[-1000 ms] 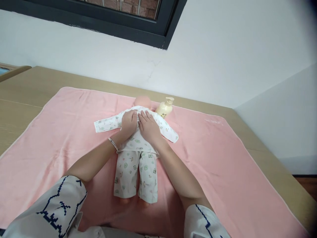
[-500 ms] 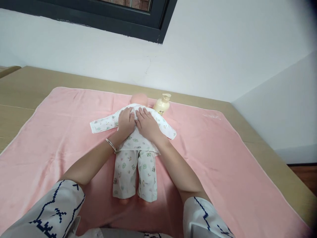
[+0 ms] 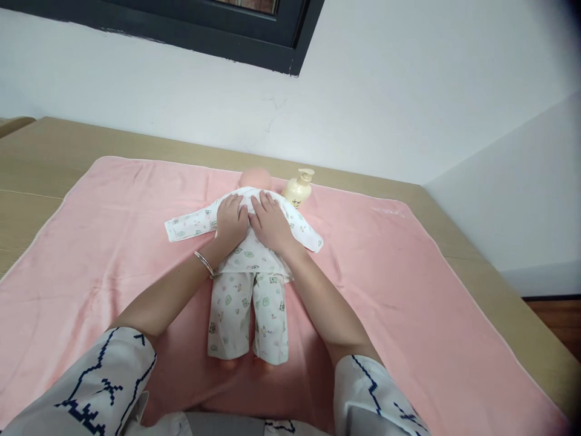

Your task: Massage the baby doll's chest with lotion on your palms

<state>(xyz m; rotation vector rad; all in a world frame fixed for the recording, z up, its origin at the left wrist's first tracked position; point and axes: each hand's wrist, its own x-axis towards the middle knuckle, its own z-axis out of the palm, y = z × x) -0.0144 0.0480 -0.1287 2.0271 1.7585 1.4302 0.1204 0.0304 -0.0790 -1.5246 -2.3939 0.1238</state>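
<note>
Pink towel point(image 3: 408, 290) under a dressed doll point(image 3: 249, 303). Left hand point(image 3: 231, 221) and right hand point(image 3: 271, 223) lie flat on its shirt point(image 3: 247, 260), fingers point(image 3: 265, 203) outstretched, gripping nothing.

We find wide bare stretches of pink towel point(image 3: 104, 242) at the left and right of the frame, open for a hand to pass. At centre the doll point(image 3: 249, 284) lies with sleeves spread sideways. A pump bottle point(image 3: 297, 190) stands just beside its head, crowding the upper right. The wall point(image 3: 385, 109) closes off the top.
</note>
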